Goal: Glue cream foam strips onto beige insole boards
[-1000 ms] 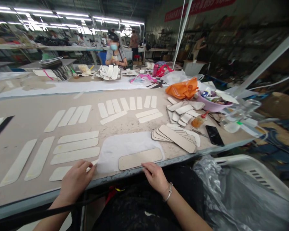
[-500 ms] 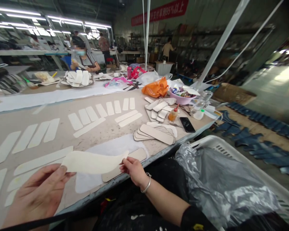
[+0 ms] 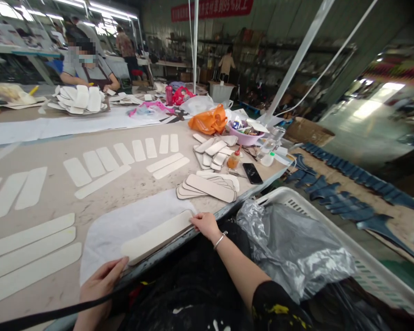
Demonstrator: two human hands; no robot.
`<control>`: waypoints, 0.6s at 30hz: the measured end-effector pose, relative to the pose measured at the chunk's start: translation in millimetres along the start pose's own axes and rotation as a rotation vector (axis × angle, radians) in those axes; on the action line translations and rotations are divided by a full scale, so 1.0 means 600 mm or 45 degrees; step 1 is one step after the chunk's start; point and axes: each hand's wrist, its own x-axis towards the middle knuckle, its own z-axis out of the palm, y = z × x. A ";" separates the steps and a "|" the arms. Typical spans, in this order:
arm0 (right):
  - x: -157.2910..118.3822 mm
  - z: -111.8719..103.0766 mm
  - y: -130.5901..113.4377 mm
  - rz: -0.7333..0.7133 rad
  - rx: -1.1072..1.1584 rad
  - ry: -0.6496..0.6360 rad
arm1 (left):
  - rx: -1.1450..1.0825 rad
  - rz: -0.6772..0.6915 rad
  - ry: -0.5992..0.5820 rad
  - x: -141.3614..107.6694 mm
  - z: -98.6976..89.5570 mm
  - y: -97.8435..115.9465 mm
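A long cream strip (image 3: 158,235) lies along the table's near edge, over a dark-edged piece, on a white sheet (image 3: 103,230). My left hand (image 3: 101,287) pinches the strip's left end between thumb and fingers. At the strip's right end is my right hand (image 3: 206,225), its fingers closed on the corner; a silver bracelet circles that wrist. Beyond it, a fanned stack of dark-edged rounded pieces (image 3: 210,186) rests on the table. More cream strips (image 3: 31,250) lie side by side at the left.
A phone (image 3: 252,173), an orange glue bottle (image 3: 233,158), a pink basin (image 3: 245,136) and an orange bag (image 3: 209,120) stand at the back right. A white crate (image 3: 310,216) with grey plastic adjoins the table. A person (image 3: 89,73) sits across it.
The strip was curved and held above the table; now it lies flat on the dark-edged piece. Both hands have lowered with it. The view has turned to the right.
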 end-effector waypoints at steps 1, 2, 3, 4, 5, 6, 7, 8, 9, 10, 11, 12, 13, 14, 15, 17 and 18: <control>0.005 -0.003 -0.001 -0.002 -0.058 -0.001 | 0.075 0.012 -0.021 0.004 0.002 -0.002; 0.009 -0.006 -0.003 -0.006 -0.118 0.000 | 0.122 0.005 -0.052 0.008 0.003 -0.003; 0.012 -0.008 -0.004 -0.008 -0.176 0.000 | 0.167 -0.007 -0.086 0.013 0.003 -0.003; 0.015 -0.010 -0.006 -0.010 -0.232 0.001 | 0.229 -0.003 -0.120 0.017 0.003 -0.002; 0.017 -0.011 -0.007 -0.010 -0.284 0.001 | 0.288 0.001 -0.156 0.021 0.003 -0.002; 0.019 -0.012 -0.009 -0.008 -0.332 0.001 | 0.337 0.002 -0.183 0.025 0.003 -0.002; 0.021 -0.013 -0.010 -0.005 -0.375 0.001 | 0.379 -0.003 -0.198 0.029 0.003 -0.002; 0.023 -0.013 -0.011 -0.004 -0.414 -0.002 | 0.414 -0.011 -0.207 0.032 0.003 -0.002; 0.024 -0.014 -0.012 -0.006 -0.448 -0.005 | 0.445 -0.016 -0.209 0.035 0.003 -0.002; 0.024 -0.014 -0.013 -0.011 -0.478 -0.006 | 0.472 -0.014 -0.210 0.037 0.004 -0.002; 0.025 -0.013 -0.014 -0.019 -0.503 -0.006 | 0.495 -0.004 -0.213 0.038 0.004 -0.002; 0.025 -0.013 -0.014 -0.029 -0.525 -0.005 | 0.517 0.007 -0.224 0.038 0.004 -0.001; 0.024 -0.013 -0.015 -0.039 -0.543 -0.002 | 0.541 0.019 -0.236 0.038 0.003 0.001; 0.024 -0.012 -0.016 -0.049 -0.558 0.002 | 0.565 0.031 -0.246 0.038 0.003 0.003; 0.024 -0.012 -0.016 -0.057 -0.572 0.003 | 0.588 0.040 -0.253 0.037 0.003 0.005; 0.023 -0.012 -0.017 -0.070 -0.590 -0.001 | 0.638 0.065 -0.266 0.034 0.003 0.008; 0.023 -0.011 -0.017 -0.075 -0.595 -0.006 | 0.660 0.083 -0.272 0.033 0.003 0.008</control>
